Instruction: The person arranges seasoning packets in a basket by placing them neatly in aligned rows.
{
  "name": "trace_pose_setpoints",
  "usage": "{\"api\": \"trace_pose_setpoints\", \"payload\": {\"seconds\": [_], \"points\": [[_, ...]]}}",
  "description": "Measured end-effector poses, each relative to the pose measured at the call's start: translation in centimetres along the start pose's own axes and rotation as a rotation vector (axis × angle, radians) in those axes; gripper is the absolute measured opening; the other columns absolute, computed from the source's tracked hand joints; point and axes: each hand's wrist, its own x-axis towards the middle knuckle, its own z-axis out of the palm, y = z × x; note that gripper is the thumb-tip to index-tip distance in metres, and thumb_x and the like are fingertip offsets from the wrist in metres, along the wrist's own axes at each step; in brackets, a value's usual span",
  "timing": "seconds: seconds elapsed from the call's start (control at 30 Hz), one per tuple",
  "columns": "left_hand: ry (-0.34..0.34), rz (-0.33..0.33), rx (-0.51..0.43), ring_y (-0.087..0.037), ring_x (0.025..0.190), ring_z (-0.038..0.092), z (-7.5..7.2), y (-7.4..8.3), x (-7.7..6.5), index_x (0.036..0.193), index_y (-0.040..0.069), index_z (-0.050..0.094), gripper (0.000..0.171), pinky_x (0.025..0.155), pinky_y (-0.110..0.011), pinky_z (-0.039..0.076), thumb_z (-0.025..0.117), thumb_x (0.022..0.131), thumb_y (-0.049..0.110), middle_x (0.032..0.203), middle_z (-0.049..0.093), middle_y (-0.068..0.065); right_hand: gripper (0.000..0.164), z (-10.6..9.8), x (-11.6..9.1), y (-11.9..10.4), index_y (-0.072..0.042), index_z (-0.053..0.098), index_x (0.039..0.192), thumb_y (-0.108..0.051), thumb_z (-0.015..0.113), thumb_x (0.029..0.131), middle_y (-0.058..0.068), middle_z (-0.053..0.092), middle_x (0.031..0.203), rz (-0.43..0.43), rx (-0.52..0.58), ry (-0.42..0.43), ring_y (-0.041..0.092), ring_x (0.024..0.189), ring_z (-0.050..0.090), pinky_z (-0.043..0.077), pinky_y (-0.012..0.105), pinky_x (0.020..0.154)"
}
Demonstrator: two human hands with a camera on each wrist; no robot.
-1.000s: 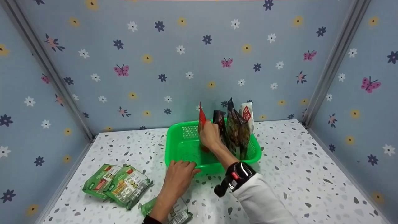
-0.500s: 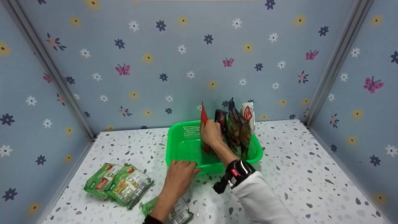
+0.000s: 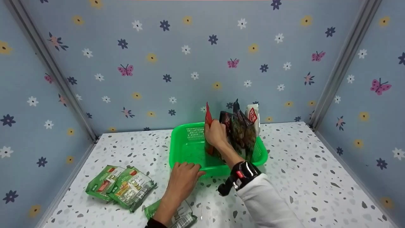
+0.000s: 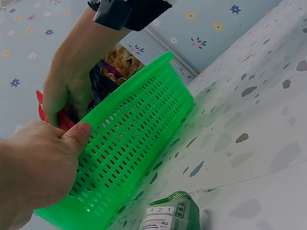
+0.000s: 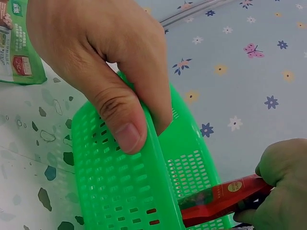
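Note:
My left hand point(image 3: 183, 181) grips the near rim of a green plastic basket point(image 3: 186, 152), thumb outside and fingers over the edge, as the right wrist view also shows. Inside the basket, my right hand point(image 3: 216, 134) pinches an upright red food pouch point(image 3: 208, 116). The pouch's printed red side point(image 5: 225, 194) appears between thumb and fingers in the right wrist view. Dark food pouches point(image 3: 239, 129) stand on edge to the right of that hand, with a white pouch point(image 3: 253, 115) carrying a red label behind them. The pouches' lower parts are partly hidden by my right hand and wrist.
Two green food packets point(image 3: 131, 188) lie overlapping on the speckled table point(image 3: 303, 177), left of the basket. A third green packet point(image 3: 185, 215) lies under my left forearm, partly covered. Flower-patterned walls point(image 3: 202, 57) enclose the table at the back and sides.
The red pouch and my right hand have shifted very slightly right, and the dark pouch beside them sits closer to its neighbour. My left hand stays on the rim.

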Motion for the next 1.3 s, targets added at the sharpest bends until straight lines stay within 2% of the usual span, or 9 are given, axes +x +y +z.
{"api": "trace_pose_setpoints", "payload": {"seconds": [0.13,0.23,0.3,0.37,0.47,0.57,0.83,1.3], "points": [[-0.022,-0.010,-0.004,-0.019,0.064,0.059,0.0,0.0,0.1,0.085,0.021,0.066,0.032,0.067,-0.029,0.027,0.087,0.095,0.044,0.070,0.067,0.002,0.027,-0.1,0.0,-0.1,0.005,0.064,0.125,-0.021,0.059,0.118,0.008,0.059,0.082,-0.007,0.048,-0.020,0.024,0.069,0.059,0.046,0.035,0.063],[-0.033,-0.013,-0.003,-0.019,0.065,0.060,-0.1,0.0,0.1,0.086,0.020,0.068,0.031,0.068,-0.028,0.027,0.086,0.096,0.044,0.071,0.069,0.002,0.043,-0.3,0.0,-0.2,0.008,0.056,0.146,-0.023,0.060,0.117,0.017,0.067,0.092,-0.016,0.085,-0.026,0.029,0.076,0.066,0.051,0.040,0.069],[-0.037,-0.013,-0.003,-0.019,0.065,0.061,-0.1,0.0,0.2,0.087,0.020,0.069,0.030,0.068,-0.028,0.026,0.086,0.096,0.044,0.073,0.071,0.002,0.057,-0.3,0.0,-0.3,0.009,0.046,0.160,-0.026,0.061,0.117,0.024,0.072,0.107,-0.018,0.104,-0.029,0.036,0.089,0.073,0.059,0.046,0.078],[-0.039,-0.014,0.000,-0.019,0.066,0.063,-0.2,0.0,0.2,0.088,0.020,0.071,0.029,0.070,-0.028,0.026,0.085,0.096,0.044,0.074,0.072,0.001,0.070,-0.4,0.0,-0.3,0.008,0.034,0.170,-0.028,0.062,0.116,0.031,0.072,0.128,-0.014,0.126,-0.036,0.042,0.112,0.076,0.063,0.052,0.095],[-0.042,-0.015,-0.004,-0.019,0.068,0.064,-0.1,0.0,0.2,0.090,0.020,0.072,0.028,0.070,-0.028,0.027,0.085,0.097,0.043,0.076,0.074,0.001,0.080,-0.5,0.1,-0.4,0.004,0.022,0.176,-0.031,0.063,0.116,0.034,0.059,0.159,-0.003,0.168,-0.053,0.046,0.144,0.066,0.057,0.058,0.119],[-0.043,-0.018,-0.008,-0.019,0.069,0.065,-0.1,0.0,0.2,0.092,0.020,0.074,0.027,0.069,-0.029,0.030,0.085,0.097,0.044,0.077,0.075,0.001,0.084,-0.6,0.2,-0.5,-0.001,0.017,0.179,-0.033,0.063,0.117,0.032,0.043,0.175,-0.004,0.215,-0.070,0.046,0.158,0.054,0.049,0.060,0.128],[-0.014,-0.010,-0.010,-0.020,0.070,0.067,-0.1,0.0,0.2,0.091,0.020,0.074,0.026,0.068,-0.030,0.032,0.087,0.095,0.042,0.077,0.076,0.000,0.087,-1.1,0.1,-1.0,-0.009,0.017,0.181,-0.040,0.065,0.115,0.023,0.036,0.181,-0.055,0.276,-0.067,0.041,0.162,0.051,0.049,0.060,0.128],[-0.023,-0.014,-0.010,-0.021,0.068,0.067,-0.2,0.1,0.4,0.091,0.020,0.075,0.026,0.068,-0.027,0.025,0.084,0.096,0.044,0.076,0.076,0.000,0.086,-2.4,-0.5,-1.6,-0.011,0.022,0.180,-0.043,0.066,0.113,0.022,0.035,0.183,-0.158,0.293,-0.055,0.044,0.165,0.046,0.046,0.063,0.130]]}}
